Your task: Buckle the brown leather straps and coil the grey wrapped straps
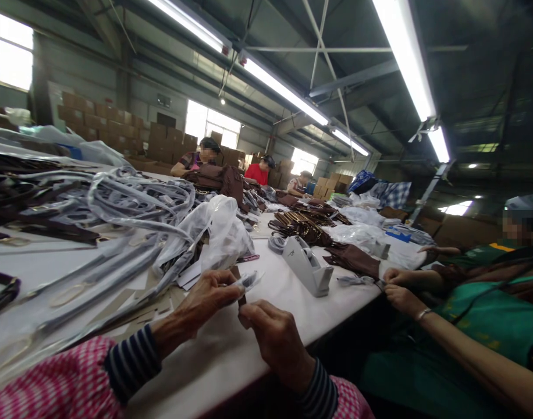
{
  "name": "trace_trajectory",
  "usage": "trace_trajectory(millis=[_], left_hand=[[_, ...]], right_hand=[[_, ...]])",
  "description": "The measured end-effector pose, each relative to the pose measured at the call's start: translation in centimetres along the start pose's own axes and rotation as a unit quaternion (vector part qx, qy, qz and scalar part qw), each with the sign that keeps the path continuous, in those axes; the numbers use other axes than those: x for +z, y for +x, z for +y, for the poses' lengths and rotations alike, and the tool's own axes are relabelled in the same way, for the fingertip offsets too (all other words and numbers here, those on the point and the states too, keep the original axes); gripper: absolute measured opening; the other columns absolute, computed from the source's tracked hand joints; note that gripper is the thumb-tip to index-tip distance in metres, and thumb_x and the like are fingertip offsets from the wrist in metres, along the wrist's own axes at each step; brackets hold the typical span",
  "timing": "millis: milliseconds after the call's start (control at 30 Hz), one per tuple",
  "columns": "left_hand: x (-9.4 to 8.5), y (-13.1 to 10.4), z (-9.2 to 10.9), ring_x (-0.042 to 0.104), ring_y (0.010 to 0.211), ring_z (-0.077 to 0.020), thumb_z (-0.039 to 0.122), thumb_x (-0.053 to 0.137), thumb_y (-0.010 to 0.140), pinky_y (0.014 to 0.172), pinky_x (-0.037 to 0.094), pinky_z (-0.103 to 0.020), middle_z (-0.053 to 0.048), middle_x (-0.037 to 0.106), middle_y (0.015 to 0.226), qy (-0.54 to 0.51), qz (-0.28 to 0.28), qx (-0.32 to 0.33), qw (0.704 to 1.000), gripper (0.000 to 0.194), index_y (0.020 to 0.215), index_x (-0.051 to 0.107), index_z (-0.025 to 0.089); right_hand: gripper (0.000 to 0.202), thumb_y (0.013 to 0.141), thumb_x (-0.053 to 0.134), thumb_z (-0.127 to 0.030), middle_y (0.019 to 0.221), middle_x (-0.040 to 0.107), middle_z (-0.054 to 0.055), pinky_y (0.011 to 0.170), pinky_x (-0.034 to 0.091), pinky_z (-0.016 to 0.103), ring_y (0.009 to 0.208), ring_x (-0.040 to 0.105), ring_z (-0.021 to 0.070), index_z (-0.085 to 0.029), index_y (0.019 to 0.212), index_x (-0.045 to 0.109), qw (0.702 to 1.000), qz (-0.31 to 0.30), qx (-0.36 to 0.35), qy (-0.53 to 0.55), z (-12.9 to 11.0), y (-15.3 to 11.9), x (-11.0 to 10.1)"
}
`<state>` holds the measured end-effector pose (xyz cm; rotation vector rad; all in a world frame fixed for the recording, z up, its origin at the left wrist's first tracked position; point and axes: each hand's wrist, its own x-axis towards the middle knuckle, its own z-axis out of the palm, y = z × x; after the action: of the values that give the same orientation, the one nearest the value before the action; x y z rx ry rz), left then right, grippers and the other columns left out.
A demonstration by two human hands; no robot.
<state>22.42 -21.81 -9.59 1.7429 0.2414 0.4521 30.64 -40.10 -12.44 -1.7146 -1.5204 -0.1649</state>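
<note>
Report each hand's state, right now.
Left hand: closed, pinching a narrow brown strip, with crumpled clear plastic beside it.
Right hand: closed, holding the same strip's lower end.

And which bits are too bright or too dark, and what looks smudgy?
Head view: the ceiling lights and windows glare white; head view: below the table edge it's nearly black; head view: the clear plastic at the left hand looks smudgy.

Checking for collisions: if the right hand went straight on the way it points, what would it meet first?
Beyond the brown strip it holds, probably the left hand, though depth is unclear.
</note>
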Motion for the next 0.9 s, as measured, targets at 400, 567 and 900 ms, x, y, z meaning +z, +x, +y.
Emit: trace_trajectory(millis=[400, 567, 900], left_hand=[[0.5, 0.4, -4.8, 0.050, 0.090, -0.0233, 0.036, 0.059, 0.092, 0.078, 0.037, -0.034, -0.003, 0.059, 0.084, 0.244, -0.091, 0.201, 0.944, 0.022, 0.077, 0.063, 0.020], [0.5, -0.1, -4.9, 0.048, 0.093, -0.0232, 0.036, 0.056, 0.098, 0.082, 0.037, -0.036, -0.003, 0.058, 0.089, 0.283, -0.117, 0.233, 0.923, 0.023, 0.082, 0.060, 0.020], [0.9, -0.2, -5.8, 0.047, 0.084, -0.0229, 0.038, 0.059, 0.091, 0.072, 0.036, -0.035, -0.003, 0.053, 0.089, 0.311, -0.061, 0.218, 0.923, 0.020, 0.084, 0.050, 0.022]], right_hand=[[0.015, 0.094, 0.069, -0.016, 0.095, 0.067, 0.004, 0.088, 0.048, 0.032, 0.094, 0.065, 0.0207, -0.022, 0.082, 0.077, 0.997, 0.009, 0.066, 0.049, 2.4, 1.5, 0.2], [0.012, 0.085, 0.073, -0.011, 0.084, 0.069, 0.000, 0.073, 0.046, 0.027, 0.080, 0.064, 0.0174, -0.021, 0.079, 0.076, 0.990, -0.020, 0.101, 0.093, 3.6, 2.2, 0.0], [0.013, 0.074, 0.076, -0.008, 0.068, 0.070, -0.003, 0.062, 0.044, 0.024, 0.067, 0.062, 0.0155, -0.019, 0.068, 0.072, 0.979, -0.093, 0.144, 0.113, 4.1, 4.8, -0.9]])
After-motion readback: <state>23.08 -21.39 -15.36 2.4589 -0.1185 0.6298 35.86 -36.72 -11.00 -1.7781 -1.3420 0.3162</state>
